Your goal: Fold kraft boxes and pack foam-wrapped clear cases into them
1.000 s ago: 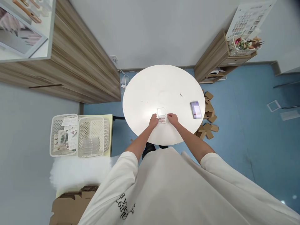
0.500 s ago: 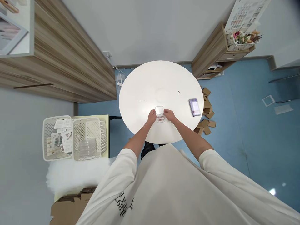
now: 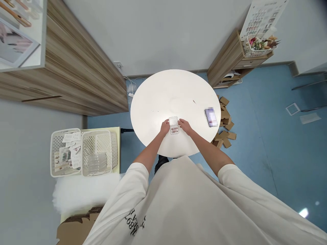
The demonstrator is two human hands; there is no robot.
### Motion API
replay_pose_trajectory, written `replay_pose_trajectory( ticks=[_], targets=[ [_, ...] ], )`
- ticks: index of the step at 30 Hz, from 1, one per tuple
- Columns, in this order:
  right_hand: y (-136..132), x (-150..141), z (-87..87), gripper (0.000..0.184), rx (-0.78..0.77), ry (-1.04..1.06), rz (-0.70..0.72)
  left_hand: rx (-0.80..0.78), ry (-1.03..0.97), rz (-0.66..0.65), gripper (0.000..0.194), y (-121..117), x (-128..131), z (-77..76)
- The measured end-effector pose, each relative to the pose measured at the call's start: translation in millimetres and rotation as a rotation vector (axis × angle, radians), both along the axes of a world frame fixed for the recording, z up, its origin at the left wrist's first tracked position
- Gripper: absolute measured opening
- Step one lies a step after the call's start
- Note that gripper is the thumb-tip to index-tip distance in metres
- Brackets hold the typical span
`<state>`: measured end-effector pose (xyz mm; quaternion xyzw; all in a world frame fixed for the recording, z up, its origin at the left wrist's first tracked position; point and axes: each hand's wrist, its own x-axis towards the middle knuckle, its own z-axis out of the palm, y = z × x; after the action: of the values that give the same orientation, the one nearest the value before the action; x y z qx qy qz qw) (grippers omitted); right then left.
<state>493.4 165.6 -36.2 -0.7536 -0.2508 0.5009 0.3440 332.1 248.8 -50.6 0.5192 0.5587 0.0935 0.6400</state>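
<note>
A small clear plastic case (image 3: 174, 130) is on the white round table (image 3: 173, 88) near its front part, with its lid (image 3: 173, 120) opened away from me. Rows of small reddish pieces, which look like press-on nails (image 3: 174, 129), lie inside the lower half. My left hand (image 3: 165, 127) grips the left edge of the lid, fingers closed. On the opposite side my right hand (image 3: 184, 125) pinches the lid's right edge. The fingertips are too small to make out fully.
A blurred purple-and-white item (image 3: 211, 117) lies at the table's right. Cardboard pieces (image 3: 224, 136) are on the floor beyond. White baskets (image 3: 82, 153) with papers and clear plastic pieces stand at left. A wooden cabinet (image 3: 89, 61) rises behind them.
The view has shifted slightly. Both hands stay at the lid's sides, and the lid seems tilted a little differently. The case remains in nearly the same place.
</note>
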Motion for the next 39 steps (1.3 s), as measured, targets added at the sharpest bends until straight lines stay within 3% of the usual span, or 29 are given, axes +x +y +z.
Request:
replay_pose_trajectory(
  ticks=[7, 13, 19, 23, 27, 39],
  targets=[
    [-7, -2, 4.2, 0.052, 0.002, 0.146, -0.068, 0.061, -0.033, 0.009, 0.052, -9, -8, 0.5],
    [-29, -10, -3.1, 0.06, 0.036, 0.091, 0.061, 0.075, -0.038, -0.023, 0.057, -26, -29, -5.5],
    [-54, -23, -7.2, 0.06, 0.007, -0.217, 0.403, 0.168, 0.075, -0.171, 0.064, -50, -47, 1.9],
    [-66, -29, -10.4, 0.065, -0.027, -0.519, 0.737, 0.348, 0.12, -0.466, 0.07, -67, -53, 11.3],
    [-75, -33, -14.0, 0.073, -0.077, -0.653, 0.916, 0.411, 0.192, -0.688, 0.077, -79, -58, 12.3],
    [-78, -47, -17.6, 0.086, -0.148, -0.663, 0.91, 0.453, 0.288, -0.742, 0.082, -95, -57, 5.9]
  ],
)
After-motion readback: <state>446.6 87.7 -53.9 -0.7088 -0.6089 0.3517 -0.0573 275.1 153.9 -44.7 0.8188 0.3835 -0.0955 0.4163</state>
